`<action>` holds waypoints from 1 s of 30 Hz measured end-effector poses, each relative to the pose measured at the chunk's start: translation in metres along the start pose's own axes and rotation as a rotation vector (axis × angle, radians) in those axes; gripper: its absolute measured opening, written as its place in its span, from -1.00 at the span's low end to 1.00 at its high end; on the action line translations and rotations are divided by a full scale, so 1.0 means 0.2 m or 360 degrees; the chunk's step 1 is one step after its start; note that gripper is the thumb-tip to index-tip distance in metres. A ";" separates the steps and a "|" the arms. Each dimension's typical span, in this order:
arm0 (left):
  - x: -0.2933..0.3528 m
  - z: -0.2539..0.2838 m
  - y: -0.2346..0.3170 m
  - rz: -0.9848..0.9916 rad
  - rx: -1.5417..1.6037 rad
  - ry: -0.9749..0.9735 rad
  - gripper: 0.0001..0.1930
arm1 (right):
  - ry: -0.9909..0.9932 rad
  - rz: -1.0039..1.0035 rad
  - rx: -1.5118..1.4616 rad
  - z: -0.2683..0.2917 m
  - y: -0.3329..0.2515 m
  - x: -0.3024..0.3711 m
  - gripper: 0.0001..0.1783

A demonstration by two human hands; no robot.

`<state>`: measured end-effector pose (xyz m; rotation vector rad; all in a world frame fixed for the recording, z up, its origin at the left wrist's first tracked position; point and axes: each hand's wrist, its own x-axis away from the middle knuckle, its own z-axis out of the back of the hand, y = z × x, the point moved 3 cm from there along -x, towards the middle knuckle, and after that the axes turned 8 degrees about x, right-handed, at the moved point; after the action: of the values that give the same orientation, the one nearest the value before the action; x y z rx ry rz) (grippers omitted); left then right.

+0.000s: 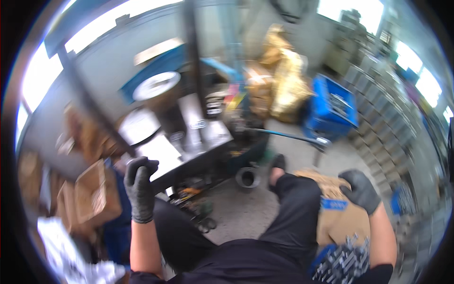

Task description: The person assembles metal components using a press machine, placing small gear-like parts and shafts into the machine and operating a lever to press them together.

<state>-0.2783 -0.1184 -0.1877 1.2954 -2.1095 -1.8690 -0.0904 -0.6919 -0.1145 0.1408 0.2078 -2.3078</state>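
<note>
My left hand [140, 191], in a dark grey glove, is raised beside the near left corner of the metal worktable [208, 147]. Its fingers are bent inward, and whatever they may hold cannot be made out. On the right, my other gloved hand [362, 190] hangs over the edge of a cardboard sheet or box [341, 225] with blue tape. Its thumb stands apart from the fingers, and nothing shows between them; whether it touches the cardboard is unclear. Below it, small metal parts [344, 265] fill a blue container near my right forearm.
A machine with a round pale disc [157, 86] stands on the worktable. A blue bar or handle [288, 136] juts rightward from it. Open cardboard boxes [97, 196] sit at the left. A blue crate [331, 106], golden wrapped sacks [289, 85] and stacked metal pieces [383, 111] stand farther right.
</note>
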 end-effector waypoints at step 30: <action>2.81 1.42 -0.85 0.2029 -0.1419 0.1426 -0.62 | -0.1262 -0.0054 -0.0871 -1.32 -0.29 -1.15 -0.59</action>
<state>-0.7020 -0.2098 -0.6751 0.2387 -0.8967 -1.0081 0.0327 -0.4374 -0.3279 -1.0310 0.4118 -2.0739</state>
